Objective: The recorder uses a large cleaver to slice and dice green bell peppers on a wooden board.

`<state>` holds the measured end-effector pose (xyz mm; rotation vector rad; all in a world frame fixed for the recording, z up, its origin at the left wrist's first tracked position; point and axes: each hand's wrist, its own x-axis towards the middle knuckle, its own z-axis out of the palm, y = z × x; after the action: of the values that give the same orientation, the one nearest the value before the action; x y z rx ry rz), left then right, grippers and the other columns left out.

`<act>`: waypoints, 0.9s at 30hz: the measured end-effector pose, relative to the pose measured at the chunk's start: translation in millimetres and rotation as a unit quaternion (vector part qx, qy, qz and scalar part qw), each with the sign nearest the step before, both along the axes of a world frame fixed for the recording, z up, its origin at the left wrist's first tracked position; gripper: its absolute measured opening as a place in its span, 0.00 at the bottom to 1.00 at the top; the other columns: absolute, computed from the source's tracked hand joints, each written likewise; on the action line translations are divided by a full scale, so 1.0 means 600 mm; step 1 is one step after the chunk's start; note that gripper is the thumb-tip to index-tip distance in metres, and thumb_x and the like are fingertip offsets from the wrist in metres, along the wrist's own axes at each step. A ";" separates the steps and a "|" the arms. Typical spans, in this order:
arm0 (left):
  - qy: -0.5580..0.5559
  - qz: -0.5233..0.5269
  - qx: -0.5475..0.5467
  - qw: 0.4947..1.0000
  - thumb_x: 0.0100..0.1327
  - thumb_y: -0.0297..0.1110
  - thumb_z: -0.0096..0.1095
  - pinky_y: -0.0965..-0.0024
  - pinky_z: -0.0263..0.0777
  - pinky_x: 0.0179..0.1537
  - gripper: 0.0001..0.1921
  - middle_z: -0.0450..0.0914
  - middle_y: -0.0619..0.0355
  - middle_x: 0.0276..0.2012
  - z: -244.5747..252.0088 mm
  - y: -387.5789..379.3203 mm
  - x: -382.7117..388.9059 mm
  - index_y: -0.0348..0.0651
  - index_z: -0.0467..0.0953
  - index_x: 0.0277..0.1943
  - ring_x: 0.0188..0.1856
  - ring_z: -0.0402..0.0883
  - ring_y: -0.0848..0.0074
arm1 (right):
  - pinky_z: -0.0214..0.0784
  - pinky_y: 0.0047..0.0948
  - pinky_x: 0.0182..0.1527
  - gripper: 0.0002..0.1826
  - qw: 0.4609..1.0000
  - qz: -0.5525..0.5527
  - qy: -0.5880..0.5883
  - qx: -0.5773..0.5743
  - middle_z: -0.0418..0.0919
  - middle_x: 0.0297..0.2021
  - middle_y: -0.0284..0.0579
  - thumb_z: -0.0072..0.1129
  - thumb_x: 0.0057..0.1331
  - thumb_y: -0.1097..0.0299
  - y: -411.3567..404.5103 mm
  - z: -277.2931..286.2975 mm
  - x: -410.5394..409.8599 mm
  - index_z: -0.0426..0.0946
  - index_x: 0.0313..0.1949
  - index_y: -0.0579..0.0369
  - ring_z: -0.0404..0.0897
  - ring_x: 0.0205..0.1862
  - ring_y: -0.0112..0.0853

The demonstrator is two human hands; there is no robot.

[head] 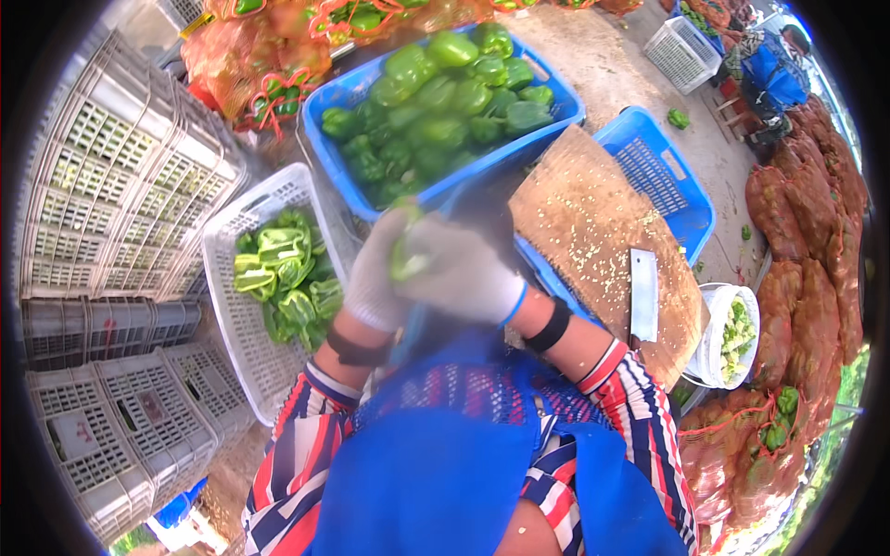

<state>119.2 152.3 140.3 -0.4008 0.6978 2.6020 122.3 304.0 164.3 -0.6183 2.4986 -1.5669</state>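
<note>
In front of my blue apron my two hands, in whitish work gloves, meet around a green bell pepper (405, 257). My left hand (379, 271) holds it from the left side, and my right hand (462, 267) covers its right side; the fingers are blurred. Just beyond the hands a blue plastic crate (445, 182) holds many whole green bell peppers (445, 94). To the left, a white plastic crate (240, 326) contains opened peppers (284, 250). At the right a cleaver (644, 292) lies on a wooden board (580, 187) strewn with pepper seeds.
Stacked plastic crates (132, 160) stand at the far left. Right of the board are another blue crate (695, 201) and a white bucket (754, 333) of pepper scraps. Filled mesh sacks (799, 299) line the right side; more sacks (229, 59) lie at the top. A person (772, 76) is at the upper right.
</note>
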 end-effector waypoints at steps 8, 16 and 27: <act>0.140 0.139 -0.705 0.682 0.59 0.33 0.75 0.56 0.77 0.58 0.26 0.81 0.46 0.52 0.010 -0.216 -0.061 0.38 0.77 0.60 0.55 0.82 0.52 | 0.78 0.48 0.39 0.14 0.935 -0.322 0.094 0.113 0.81 0.32 0.54 0.69 0.65 0.59 0.106 0.062 -0.026 0.77 0.42 0.53 0.84 0.35 0.52; 0.508 -0.017 -0.738 0.444 0.57 0.41 0.76 0.53 0.70 0.68 0.32 0.78 0.41 0.63 -0.011 0.063 -0.301 0.38 0.76 0.62 0.67 0.76 0.49 | 0.75 0.50 0.60 0.45 0.748 -0.489 -0.068 0.443 0.72 0.64 0.64 0.73 0.60 0.61 0.433 -0.081 0.145 0.60 0.73 0.57 0.76 0.63 0.57; 0.413 -0.311 -0.816 0.260 0.60 0.38 0.71 0.51 0.70 0.70 0.36 0.72 0.42 0.69 -0.261 0.442 -0.594 0.44 0.66 0.71 0.70 0.74 0.49 | 0.76 0.52 0.59 0.27 0.641 -0.504 -0.324 0.480 0.73 0.55 0.63 0.62 0.60 0.76 0.411 -0.141 0.280 0.65 0.59 0.61 0.76 0.59 0.59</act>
<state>-237.0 417.5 -16.2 0.7502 2.7935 0.0973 290.0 550.6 79.5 1.3947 2.4822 -0.0986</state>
